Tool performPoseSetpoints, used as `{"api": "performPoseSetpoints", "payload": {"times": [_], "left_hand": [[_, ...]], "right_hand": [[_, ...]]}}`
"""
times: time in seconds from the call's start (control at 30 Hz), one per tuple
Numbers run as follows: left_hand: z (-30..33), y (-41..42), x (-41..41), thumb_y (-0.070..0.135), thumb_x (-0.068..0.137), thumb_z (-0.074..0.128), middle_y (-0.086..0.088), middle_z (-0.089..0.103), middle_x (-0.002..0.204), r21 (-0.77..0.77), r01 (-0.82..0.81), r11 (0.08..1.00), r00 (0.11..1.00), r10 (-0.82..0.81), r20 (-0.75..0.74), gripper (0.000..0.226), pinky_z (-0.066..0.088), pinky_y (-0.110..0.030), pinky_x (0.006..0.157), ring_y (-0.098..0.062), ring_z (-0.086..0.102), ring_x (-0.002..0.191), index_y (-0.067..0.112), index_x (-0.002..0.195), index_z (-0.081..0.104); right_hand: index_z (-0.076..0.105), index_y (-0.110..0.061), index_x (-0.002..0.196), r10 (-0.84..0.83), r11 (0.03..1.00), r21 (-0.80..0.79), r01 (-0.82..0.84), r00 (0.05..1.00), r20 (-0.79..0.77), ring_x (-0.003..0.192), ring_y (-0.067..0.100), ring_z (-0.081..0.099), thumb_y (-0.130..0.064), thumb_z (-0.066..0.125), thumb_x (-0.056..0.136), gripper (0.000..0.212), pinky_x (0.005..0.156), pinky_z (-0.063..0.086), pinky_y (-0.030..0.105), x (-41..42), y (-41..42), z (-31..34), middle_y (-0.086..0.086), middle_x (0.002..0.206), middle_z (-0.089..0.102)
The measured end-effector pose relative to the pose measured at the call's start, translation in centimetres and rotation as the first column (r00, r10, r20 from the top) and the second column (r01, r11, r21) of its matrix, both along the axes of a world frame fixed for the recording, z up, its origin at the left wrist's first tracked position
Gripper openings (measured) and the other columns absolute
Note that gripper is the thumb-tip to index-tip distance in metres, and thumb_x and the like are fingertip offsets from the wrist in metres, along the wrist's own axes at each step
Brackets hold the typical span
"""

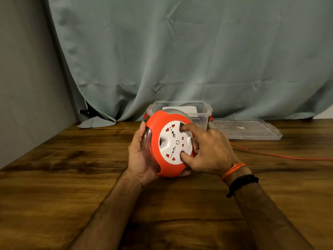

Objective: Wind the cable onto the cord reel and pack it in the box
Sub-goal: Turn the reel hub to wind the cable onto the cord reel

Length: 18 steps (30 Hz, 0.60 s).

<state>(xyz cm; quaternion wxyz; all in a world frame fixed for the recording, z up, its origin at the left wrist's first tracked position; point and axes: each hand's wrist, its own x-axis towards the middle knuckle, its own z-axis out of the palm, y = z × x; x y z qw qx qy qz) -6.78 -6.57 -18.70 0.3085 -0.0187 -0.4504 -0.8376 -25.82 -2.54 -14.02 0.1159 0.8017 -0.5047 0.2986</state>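
The orange cord reel [156, 130] has a white socket disc [171, 141] on its face and stands tilted above the wooden table [72, 168]. My left hand [138, 156] cups its clear left side and underside. My right hand [210, 152] lies on the socket disc, with thumb and a finger pressed into its recesses. An orange cable [270, 154] runs from behind my right hand across the table to the right edge. Behind the reel stands the clear plastic box [203, 112], open, with orange latches.
The box's clear lid [252, 130] lies flat on the table to the right of the box. A grey-green curtain [180, 60] hangs behind the table, and a grey wall [27, 87] runs along the table's left side.
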Motion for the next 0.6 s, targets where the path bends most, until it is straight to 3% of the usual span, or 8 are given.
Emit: {"api": "performPoseSetpoints", "payload": {"times": [0.17,0.27,0.33,0.47,0.6], "left_hand": [[0.8,0.6,-0.1,0.074,0.081,0.052,-0.019,0.050,0.144,0.026,-0.116,0.993,0.993,0.115,0.011,0.077,0.014,-0.081,0.102,-0.046,0.046,0.131,0.023,0.139,0.052],[0.9,0.8,-0.4,0.069,0.085,0.050,-0.020,0.055,0.140,0.029,-0.230,0.973,0.971,0.232,-0.056,0.073,0.036,-0.070,0.101,-0.042,0.051,0.128,0.017,0.137,0.056],[1.1,1.0,-0.7,0.065,0.085,0.052,-0.021,0.056,0.138,0.051,-0.345,0.937,0.934,0.348,-0.077,0.074,0.042,-0.061,0.102,-0.041,0.051,0.128,0.012,0.136,0.057],[1.3,1.2,-1.0,0.063,0.085,0.049,-0.021,0.063,0.130,0.040,-0.434,0.900,0.897,0.436,-0.073,0.069,0.049,-0.053,0.098,-0.037,0.057,0.123,0.009,0.126,0.066],[1.4,1.3,-0.9,0.065,0.086,0.045,-0.022,0.061,0.132,0.069,-0.423,0.903,0.902,0.428,-0.066,0.073,0.047,-0.055,0.100,-0.039,0.056,0.123,0.009,0.128,0.064]], "right_hand": [[0.048,-0.030,0.131,-0.008,0.992,-0.123,0.011,1.000,0.024,0.081,0.026,0.065,-0.060,0.056,0.067,0.071,0.081,0.053,0.040,0.1,0.0,-0.4,-0.001,0.082,0.067],[0.054,-0.031,0.123,-0.054,0.982,-0.177,0.063,0.997,0.056,0.077,0.026,0.064,-0.063,0.055,0.063,0.068,0.076,0.048,0.036,0.4,0.1,-0.7,0.000,0.078,0.068],[0.061,-0.030,0.111,-0.103,0.975,-0.185,0.122,0.988,0.113,0.077,0.026,0.066,-0.071,0.054,0.059,0.066,0.074,0.047,0.033,0.8,0.1,-0.9,-0.001,0.075,0.069],[0.064,-0.020,0.063,-0.255,0.954,-0.102,0.281,0.943,0.214,0.075,0.023,0.063,-0.091,0.037,0.057,0.077,0.068,0.045,0.029,2.9,0.3,-1.3,-0.003,0.065,0.066],[0.060,-0.016,0.049,-0.241,0.965,-0.037,0.259,0.935,0.259,0.070,0.022,0.062,-0.090,0.031,0.068,0.081,0.066,0.051,0.030,3.5,0.3,-1.3,-0.003,0.055,0.064]]}}
